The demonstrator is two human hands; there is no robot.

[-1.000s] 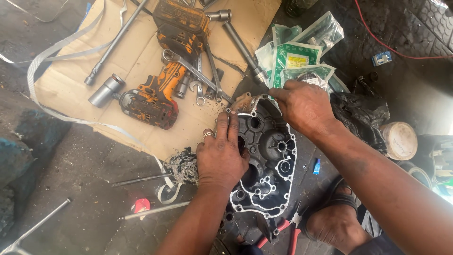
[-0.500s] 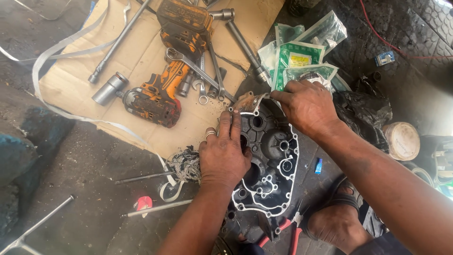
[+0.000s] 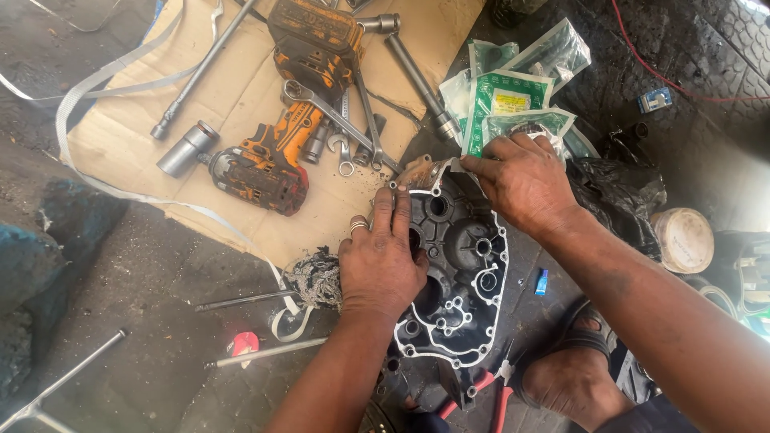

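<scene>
Dirty workshop floor, bare lower left | black engine cover point(image 3: 465, 273) centre frame | left hand point(image 3: 383, 256) flat on its left edge, fingers together | right hand point(image 3: 525, 180) pinching its top rim | cardboard point(image 3: 128, 136) upper left holds orange impact driver point(image 3: 269, 164), wrenches point(image 3: 341, 120) | green packets point(image 3: 513, 96) above.

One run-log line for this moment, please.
left hand: flat on engine cover | right hand: fingers at gasket top edge | impact wrench: on cardboard
</scene>
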